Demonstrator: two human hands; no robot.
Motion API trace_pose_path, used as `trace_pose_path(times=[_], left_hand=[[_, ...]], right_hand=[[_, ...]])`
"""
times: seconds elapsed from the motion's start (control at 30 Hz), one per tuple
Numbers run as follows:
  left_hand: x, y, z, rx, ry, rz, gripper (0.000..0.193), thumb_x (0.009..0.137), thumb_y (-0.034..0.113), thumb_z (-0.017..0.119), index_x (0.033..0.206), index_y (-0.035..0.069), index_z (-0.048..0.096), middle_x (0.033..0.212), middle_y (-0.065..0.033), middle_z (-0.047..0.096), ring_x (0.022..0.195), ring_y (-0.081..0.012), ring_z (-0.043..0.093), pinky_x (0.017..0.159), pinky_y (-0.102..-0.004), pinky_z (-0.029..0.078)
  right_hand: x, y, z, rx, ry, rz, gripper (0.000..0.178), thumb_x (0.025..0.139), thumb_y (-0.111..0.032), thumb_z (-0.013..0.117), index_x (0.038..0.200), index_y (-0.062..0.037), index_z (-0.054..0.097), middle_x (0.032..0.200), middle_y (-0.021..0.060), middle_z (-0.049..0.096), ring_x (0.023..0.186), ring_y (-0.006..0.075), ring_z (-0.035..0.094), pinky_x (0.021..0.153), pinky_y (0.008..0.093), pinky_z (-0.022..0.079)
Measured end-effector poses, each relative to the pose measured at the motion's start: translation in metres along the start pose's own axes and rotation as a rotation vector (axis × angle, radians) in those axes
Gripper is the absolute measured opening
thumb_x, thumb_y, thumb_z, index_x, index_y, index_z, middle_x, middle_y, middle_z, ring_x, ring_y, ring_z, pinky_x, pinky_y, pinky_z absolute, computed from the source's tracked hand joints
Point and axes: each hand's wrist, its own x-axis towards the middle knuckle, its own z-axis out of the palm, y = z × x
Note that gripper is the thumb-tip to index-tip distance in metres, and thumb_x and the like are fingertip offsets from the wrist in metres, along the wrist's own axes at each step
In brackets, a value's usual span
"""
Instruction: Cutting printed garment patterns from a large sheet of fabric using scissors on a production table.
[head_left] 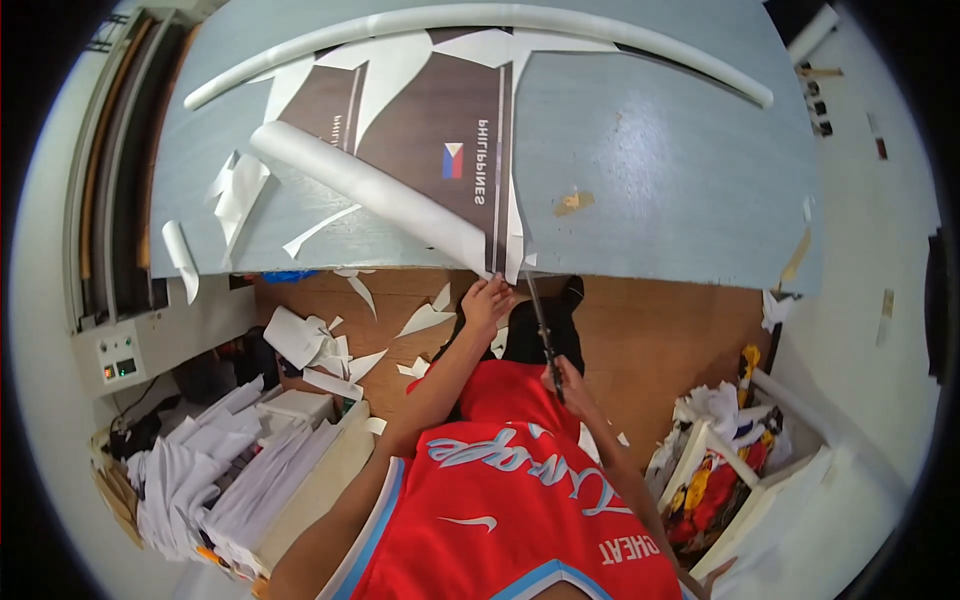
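Note:
My left hand (487,301) is closed on the near end of a printed paper sheet (425,150) at the table's front edge. Dark brown shapes with mirrored lettering and a small flag cover the sheet, with white between them. Its near part is curled into a white roll (370,190) lying slantwise across the print. Just right of the sheet's edge, my right hand (567,380) grips long dark scissors (543,325) by the handles. Their blades point away from me, up to the table edge beside a small white scrap. How far the blades are apart is too small to tell.
A long white paper roll (480,15) bows across the far side of the blue-grey table (660,180). Curled offcuts (240,195) lie at its left, more scraps (315,340) on the floor. A roller machine (120,200) stands left; a bin of coloured cloth (710,490) stands right.

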Motion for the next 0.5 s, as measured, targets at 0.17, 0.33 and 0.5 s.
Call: trace_pose_path(times=[0.17, 0.33, 0.5], left_hand=[[0.009, 0.001, -0.014, 0.086, -0.106, -0.063, 0.015, 0.091, 0.019, 0.065, 0.095, 0.008, 0.057, 0.083, -0.0028, 0.062, 0.074, -0.0161, 0.064, 0.063, -0.0319, 0.056], [0.014, -0.003, -0.032, 0.124, -0.167, -0.049, 0.012, 0.092, 0.018, 0.062, 0.097, 0.007, 0.058, 0.083, -0.0029, 0.063, 0.074, -0.0148, 0.064, 0.065, -0.032, 0.056], [0.019, -0.001, -0.029, 0.125, -0.197, -0.053, 0.014, 0.09, 0.018, 0.065, 0.097, 0.007, 0.06, 0.083, -0.0027, 0.064, 0.074, -0.0133, 0.063, 0.066, -0.0316, 0.056]], right_hand=[[-0.002, 0.009, 0.068, 0.049, 0.194, -0.037, 0.039, 0.085, -0.038, 0.071, 0.086, -0.0079, 0.047, 0.076, -0.0005, 0.041, 0.07, 0.0102, 0.04, 0.066, 0.0252, 0.037], [-0.003, 0.017, 0.094, 0.198, 0.217, 0.008, 0.039, 0.086, -0.039, 0.071, 0.084, -0.0096, 0.046, 0.076, -0.002, 0.04, 0.071, 0.0095, 0.038, 0.067, 0.0242, 0.035], [0.003, 0.034, 0.103, 0.299, 0.236, -0.005, 0.036, 0.088, -0.037, 0.07, 0.083, -0.0101, 0.046, 0.075, -0.0034, 0.038, 0.071, 0.0084, 0.037, 0.065, 0.0244, 0.034]])
